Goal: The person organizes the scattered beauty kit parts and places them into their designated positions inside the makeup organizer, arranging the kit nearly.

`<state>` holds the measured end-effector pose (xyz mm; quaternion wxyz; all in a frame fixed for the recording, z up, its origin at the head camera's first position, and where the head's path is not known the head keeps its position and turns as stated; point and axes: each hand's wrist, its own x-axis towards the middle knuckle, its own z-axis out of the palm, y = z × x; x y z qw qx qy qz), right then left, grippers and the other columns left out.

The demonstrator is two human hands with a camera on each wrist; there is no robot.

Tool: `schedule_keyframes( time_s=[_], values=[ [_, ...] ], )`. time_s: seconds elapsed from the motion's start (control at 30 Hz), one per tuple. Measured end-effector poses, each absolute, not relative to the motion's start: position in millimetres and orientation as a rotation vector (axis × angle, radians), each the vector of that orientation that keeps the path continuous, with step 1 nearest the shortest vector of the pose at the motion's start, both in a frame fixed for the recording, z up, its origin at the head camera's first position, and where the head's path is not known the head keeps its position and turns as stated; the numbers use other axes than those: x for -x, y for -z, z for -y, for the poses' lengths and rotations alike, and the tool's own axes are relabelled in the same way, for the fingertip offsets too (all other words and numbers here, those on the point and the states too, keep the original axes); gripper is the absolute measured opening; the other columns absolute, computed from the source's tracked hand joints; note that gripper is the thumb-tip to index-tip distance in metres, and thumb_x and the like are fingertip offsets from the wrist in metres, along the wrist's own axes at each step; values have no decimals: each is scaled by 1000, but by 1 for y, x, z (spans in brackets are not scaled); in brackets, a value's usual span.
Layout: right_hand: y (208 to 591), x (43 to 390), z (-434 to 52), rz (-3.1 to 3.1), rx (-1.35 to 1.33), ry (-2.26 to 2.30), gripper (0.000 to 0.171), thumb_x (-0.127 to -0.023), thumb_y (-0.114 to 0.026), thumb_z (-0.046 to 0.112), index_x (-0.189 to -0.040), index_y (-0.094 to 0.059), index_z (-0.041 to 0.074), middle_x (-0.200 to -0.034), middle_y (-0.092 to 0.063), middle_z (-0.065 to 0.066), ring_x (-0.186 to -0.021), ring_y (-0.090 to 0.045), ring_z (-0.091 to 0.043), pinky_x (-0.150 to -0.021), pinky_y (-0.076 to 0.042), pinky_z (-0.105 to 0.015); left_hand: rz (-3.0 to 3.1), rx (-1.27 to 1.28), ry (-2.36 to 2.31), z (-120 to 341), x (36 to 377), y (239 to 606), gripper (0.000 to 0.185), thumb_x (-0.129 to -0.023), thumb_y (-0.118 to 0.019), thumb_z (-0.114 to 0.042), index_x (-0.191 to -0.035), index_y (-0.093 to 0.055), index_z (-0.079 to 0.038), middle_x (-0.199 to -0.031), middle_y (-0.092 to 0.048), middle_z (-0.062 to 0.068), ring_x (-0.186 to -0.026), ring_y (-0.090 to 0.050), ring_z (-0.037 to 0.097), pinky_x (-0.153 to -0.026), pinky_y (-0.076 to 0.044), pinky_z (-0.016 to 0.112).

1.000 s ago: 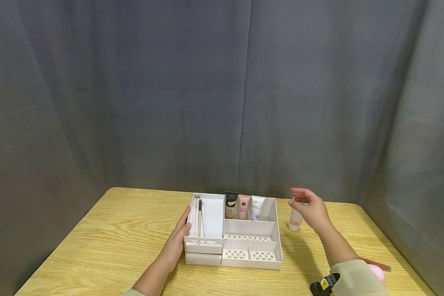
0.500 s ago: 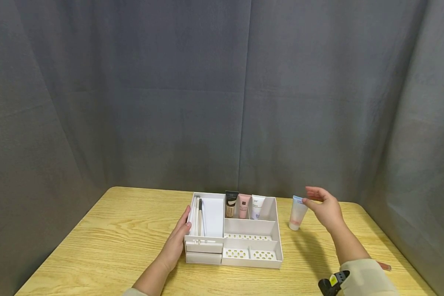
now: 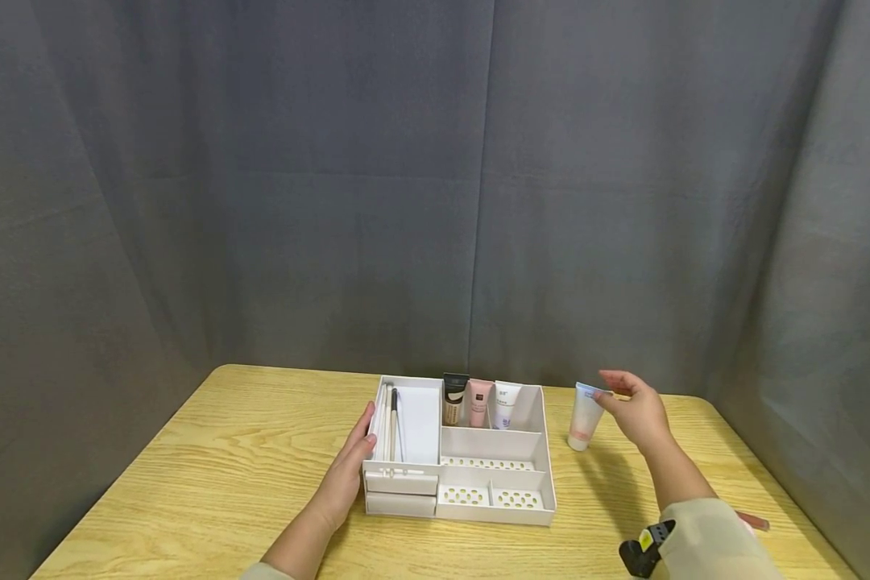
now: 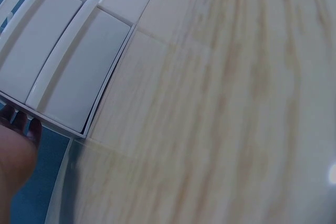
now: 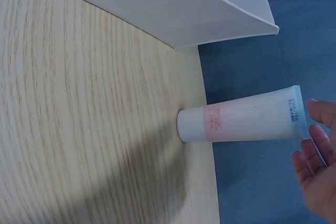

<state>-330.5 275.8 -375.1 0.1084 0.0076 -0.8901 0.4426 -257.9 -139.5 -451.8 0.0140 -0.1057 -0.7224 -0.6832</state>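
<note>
A white desktop organizer (image 3: 495,515) sits on the table. My left hand (image 3: 342,483) rests along its left wall, fingers extended, thumb at the rim; in the left wrist view the fingertips (image 4: 34,129) show at the organizer's edge. To the organizer's right, a squeeze tube (image 3: 584,419), pale blue fading to pink, stands upright on its white cap. My right hand (image 3: 640,412) is at the tube's flat top end, thumb and fingers apart. In the right wrist view, the fingertips (image 5: 310,153) are right at a corner of the tube's blue crimped end (image 5: 300,111).
Slim brushes (image 3: 393,427) lie in the organizer's left compartment. A black-topped tube (image 3: 453,403), a pink tube (image 3: 478,407) and a white tube (image 3: 505,407) stand in its back row. A thin brown stick-like item (image 3: 754,521) lies by the right sleeve. Grey curtain (image 3: 435,201) surrounds the table.
My right hand has shifted right from over the squeeze tube to its upper right corner, leaving the tube in plain sight, still standing. The left hand stays at the organizer.
</note>
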Motion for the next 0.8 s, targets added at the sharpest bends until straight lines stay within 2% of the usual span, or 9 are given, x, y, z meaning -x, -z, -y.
schedule_keyframes(
  time_s=[0.2, 0.33, 0.53, 0.63, 0.8],
  values=[
    [381, 334, -275, 2640, -3, -1284, 45, -96, -61, 15, -136, -51, -1, -138, -50, -27, -128, -47, -43, -96, -51, -47, 2255, 318, 2126, 139, 258, 451, 60, -104, -31, -34, -159, -12, -22, -167, -2, 7, -153, 5, 37, -118, 6, 67],
    [384, 336, -275, 2645, 1, -1287, 43, -95, -61, 13, -135, -52, -2, -136, -52, -27, -123, -51, -41, -89, -52, -38, 2253, 317, 2129, 139, 258, 451, 60, -104, -31, -34, -159, -12, -21, -167, -2, 8, -153, 6, 37, -118, 6, 66],
    [389, 337, -276, 2649, 9, -1299, 43, -95, -62, 13, -134, -53, -3, -125, -58, -25, -103, -55, -28, -73, -48, -22, 2260, 315, 2120, 139, 257, 450, 60, -104, -31, -33, -159, -11, -19, -167, -2, 8, -153, 6, 38, -118, 6, 67],
    [391, 338, -275, 2647, 16, -1299, 41, -94, -61, 11, -132, -55, -2, -117, -60, -22, -94, -52, -21, -70, -46, -21, 2260, 313, 2120, 139, 257, 450, 61, -103, -31, -33, -159, -11, -19, -167, -2, 8, -153, 6, 38, -118, 6, 67],
    [392, 338, -274, 2643, 3, -1292, 39, -94, -61, 11, -130, -57, -2, -113, -61, -22, -91, -52, -18, -69, -46, -23, 2254, 307, 2127, 139, 257, 450, 60, -103, -31, -33, -159, -12, -20, -167, -3, 8, -153, 5, 38, -117, 6, 67]
  ],
)
